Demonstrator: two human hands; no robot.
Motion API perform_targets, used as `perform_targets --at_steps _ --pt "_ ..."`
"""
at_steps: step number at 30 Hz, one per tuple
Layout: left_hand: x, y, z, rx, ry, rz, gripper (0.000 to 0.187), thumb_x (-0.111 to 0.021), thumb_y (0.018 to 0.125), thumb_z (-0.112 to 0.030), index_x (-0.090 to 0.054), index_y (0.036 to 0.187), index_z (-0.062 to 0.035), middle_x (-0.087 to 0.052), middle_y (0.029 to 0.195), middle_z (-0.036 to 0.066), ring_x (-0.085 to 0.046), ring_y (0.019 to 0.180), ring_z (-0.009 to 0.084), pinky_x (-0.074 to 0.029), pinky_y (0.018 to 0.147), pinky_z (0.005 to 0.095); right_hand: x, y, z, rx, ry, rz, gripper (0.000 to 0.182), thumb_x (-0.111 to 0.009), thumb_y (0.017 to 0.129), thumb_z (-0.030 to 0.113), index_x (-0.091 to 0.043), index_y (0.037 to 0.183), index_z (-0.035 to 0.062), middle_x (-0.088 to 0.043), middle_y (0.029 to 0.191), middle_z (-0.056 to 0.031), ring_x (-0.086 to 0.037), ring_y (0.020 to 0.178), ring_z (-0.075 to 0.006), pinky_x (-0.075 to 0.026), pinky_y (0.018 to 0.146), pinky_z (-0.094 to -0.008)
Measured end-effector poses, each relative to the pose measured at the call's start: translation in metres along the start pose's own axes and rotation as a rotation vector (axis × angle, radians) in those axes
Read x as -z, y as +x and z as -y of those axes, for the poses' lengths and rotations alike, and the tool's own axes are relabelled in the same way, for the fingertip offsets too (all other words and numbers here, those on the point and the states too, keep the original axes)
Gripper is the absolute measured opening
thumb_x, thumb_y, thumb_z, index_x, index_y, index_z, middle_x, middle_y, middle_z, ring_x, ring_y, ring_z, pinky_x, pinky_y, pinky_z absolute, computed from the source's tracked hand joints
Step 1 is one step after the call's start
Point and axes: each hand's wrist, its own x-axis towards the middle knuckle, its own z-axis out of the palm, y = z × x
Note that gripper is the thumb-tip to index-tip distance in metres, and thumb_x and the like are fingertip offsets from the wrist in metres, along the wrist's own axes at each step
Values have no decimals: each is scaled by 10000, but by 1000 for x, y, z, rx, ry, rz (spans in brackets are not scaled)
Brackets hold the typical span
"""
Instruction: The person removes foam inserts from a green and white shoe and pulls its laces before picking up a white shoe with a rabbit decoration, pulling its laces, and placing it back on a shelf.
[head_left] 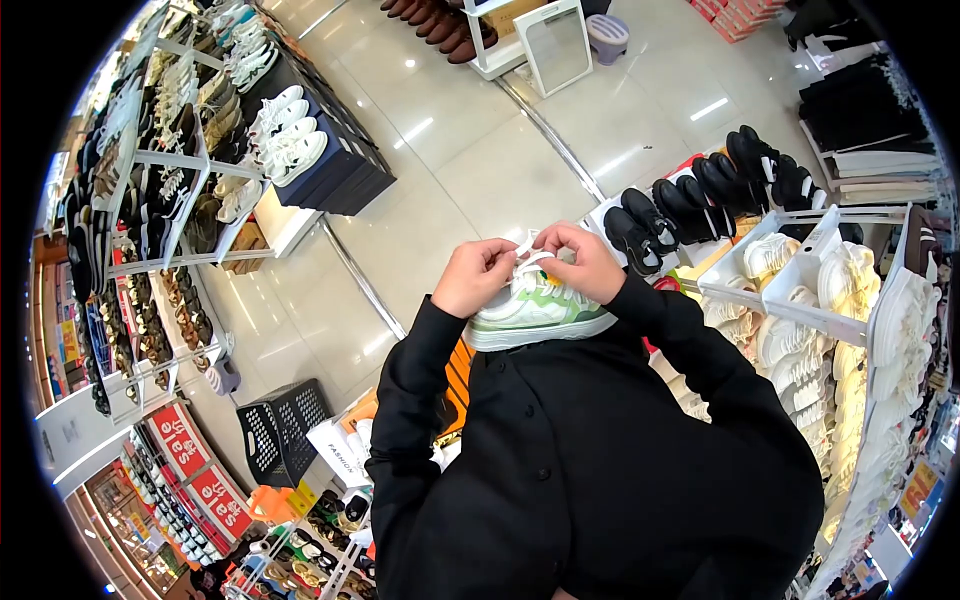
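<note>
A green and white sneaker (pixel 535 312) sits sideways in front of my body, its white sole toward me. Both hands are at its top, over the white shoelace (pixel 533 258). With thumb and fingers pinched together, my left hand (pixel 478 277) grips the lace on the left side. My right hand (pixel 582 263) also pinches the lace, its fingertips close to those of the left. A small yellow detail shows on the shoe beneath the right fingers. Part of the lace is hidden by the fingers.
Racks of shoes (pixel 185 130) stand to the left, with white sneakers on dark boxes (pixel 335 160). Black shoes (pixel 690 205) line the right, beside shelves of white sneakers (pixel 790 330). A black basket (pixel 285 430) is at lower left. A mirror (pixel 556 48) stands on the tiled floor ahead.
</note>
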Motion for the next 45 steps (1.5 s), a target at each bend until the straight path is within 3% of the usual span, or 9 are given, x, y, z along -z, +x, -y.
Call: perform_targets --at_steps 8,11,15,19,22,27,36,40,45 --pt "10 -2 -24 -188 307 174 206 -569 861 -162 -643 939 14 -550 671 26 -484 582 102 -425 567 251 -14 32 24 354 -275 -69 103 -616 801 64 -518 799 30 -576 1027 -120 -592 935 -212 -463 839 -319" --pt "5 3 -6 -109 12 149 219 -540 917 -199 -653 908 -11 -522 656 -11 -444 554 76 -377 526 219 -7 43 38 -197 142 246 113 -600 832 73 -512 872 14 -578 1018 -104 -611 792 -167 -481 714 -287" --pt "13 2 5 175 -392 159 296 -509 977 -276 -665 892 -40 -512 673 -43 -419 555 34 -327 499 186 12 42 39 -91 -66 337 201 -613 877 164 -573 961 -14 -620 712 -74 -596 629 -128 -463 572 -283" --pt "13 -4 14 117 -452 122 263 -576 957 -258 -671 938 -13 -520 671 -43 -420 550 29 -328 493 188 12 32 24 -49 -150 352 202 -601 895 202 -616 899 1 -625 693 -69 -585 624 -145 -471 600 -277" --pt "14 -9 12 112 -426 121 224 -646 912 -189 -691 1037 -10 -544 675 -46 -411 565 15 -316 500 183 13 39 16 150 -33 373 152 -567 882 146 -610 889 1 -616 930 -97 -578 896 -175 -444 811 -292" --pt "10 -11 10 35 -220 90 171 -682 853 -118 -704 983 -10 -654 815 -2 -536 710 41 -433 653 192 6 73 -6 73 157 518 280 -496 879 96 -549 1135 -3 -593 1104 -96 -546 1066 -185 -400 950 -296" --pt "-14 -23 -2 -187 129 -352 135 -701 736 -51 -573 696 -43 -595 732 9 -535 588 78 -422 530 254 1 50 -16 -126 149 511 267 -564 881 153 -664 1034 -42 -697 905 -94 -616 835 -130 -471 794 -262" --pt "-27 -27 -21 -343 574 -534 119 -698 669 -71 -591 722 -67 -560 706 79 -561 568 236 -455 533 323 -3 42 -16 -100 130 477 272 -567 903 153 -655 1078 -35 -702 952 -106 -626 875 -132 -477 815 -266" --pt "-43 -26 -22 -404 795 -677 133 -715 709 -113 -612 790 -87 -610 748 73 -611 669 248 -479 571 337 5 37 -14 -113 225 448 263 -602 907 134 -647 1098 -42 -700 971 -100 -627 892 -127 -484 825 -260"
